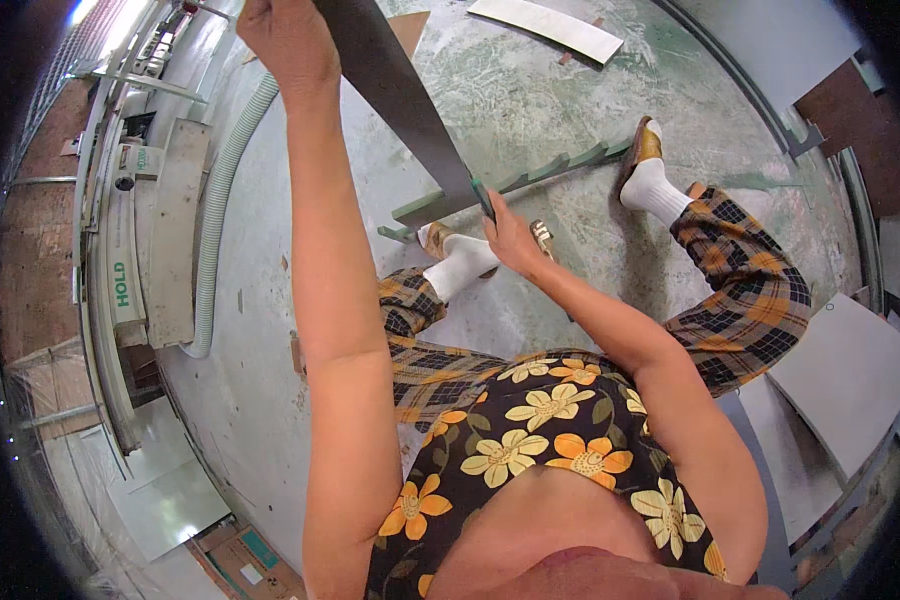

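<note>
Dark-grey flat strip [400, 90], count 1: long, smooth, straight-edged, slanting from the upper edge of view beside the left hand [290, 45] to the right hand [513, 238], over scuffed concrete floor [560, 100]. Right fingers curl around one dark-green piece [483, 197] at its lower end; left fingertips out of view, grip cannot be told. Nearby: one ribbed pale hose [226, 200], one white oblong panel [550, 28].

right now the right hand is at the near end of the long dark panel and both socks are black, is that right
The socks aren't black: the head view shows both are white. The right hand is indeed at the near end of the long dark panel.
</note>
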Demonstrator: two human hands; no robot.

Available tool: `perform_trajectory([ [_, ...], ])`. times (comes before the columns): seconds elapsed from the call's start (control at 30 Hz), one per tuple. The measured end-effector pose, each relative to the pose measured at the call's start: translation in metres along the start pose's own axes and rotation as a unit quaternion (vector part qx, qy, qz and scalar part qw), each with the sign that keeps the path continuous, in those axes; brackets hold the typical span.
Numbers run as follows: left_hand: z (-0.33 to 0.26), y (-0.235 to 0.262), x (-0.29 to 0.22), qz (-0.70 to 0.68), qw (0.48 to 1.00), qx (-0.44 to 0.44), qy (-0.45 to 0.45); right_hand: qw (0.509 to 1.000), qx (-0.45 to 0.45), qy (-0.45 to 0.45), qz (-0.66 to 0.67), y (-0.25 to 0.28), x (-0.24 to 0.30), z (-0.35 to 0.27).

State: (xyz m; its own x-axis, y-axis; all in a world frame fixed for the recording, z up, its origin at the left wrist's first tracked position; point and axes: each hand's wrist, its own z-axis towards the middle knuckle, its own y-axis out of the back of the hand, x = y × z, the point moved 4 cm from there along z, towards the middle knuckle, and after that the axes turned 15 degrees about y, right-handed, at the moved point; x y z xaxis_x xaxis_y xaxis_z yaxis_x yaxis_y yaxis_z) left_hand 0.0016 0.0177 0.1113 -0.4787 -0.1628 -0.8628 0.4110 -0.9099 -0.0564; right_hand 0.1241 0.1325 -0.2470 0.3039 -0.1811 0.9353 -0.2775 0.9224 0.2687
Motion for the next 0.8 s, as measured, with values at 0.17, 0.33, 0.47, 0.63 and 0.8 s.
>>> perform_trajectory([
  [0.17, -0.009, -0.014, -0.005, 0.004, 1.000, 0.012, 0.016, 0.992, 0.088, -0.078, -0.055, -0.016, -0.082, -0.029],
  [0.33, -0.001, -0.004, -0.002, 0.034, 0.999, -0.011, -0.009, 0.996, 0.000, -0.045, -0.083, -0.006, -0.093, -0.023],
  [0.47, 0.070, 0.051, 0.052, -0.225, 0.949, 0.108, 0.193, 0.994, -0.051, -0.090, -0.046, -0.011, -0.109, -0.010],
  [0.63, -0.006, -0.017, -0.005, 0.024, 1.000, 0.006, 0.007, 0.986, -0.072, -0.150, -0.004, -0.014, -0.185, -0.025],
  [0.8, 0.002, 0.005, 0.006, 0.009, 0.999, -0.002, -0.048, 0.960, -0.053, -0.219, 0.169, -0.031, -0.165, -0.023],
])
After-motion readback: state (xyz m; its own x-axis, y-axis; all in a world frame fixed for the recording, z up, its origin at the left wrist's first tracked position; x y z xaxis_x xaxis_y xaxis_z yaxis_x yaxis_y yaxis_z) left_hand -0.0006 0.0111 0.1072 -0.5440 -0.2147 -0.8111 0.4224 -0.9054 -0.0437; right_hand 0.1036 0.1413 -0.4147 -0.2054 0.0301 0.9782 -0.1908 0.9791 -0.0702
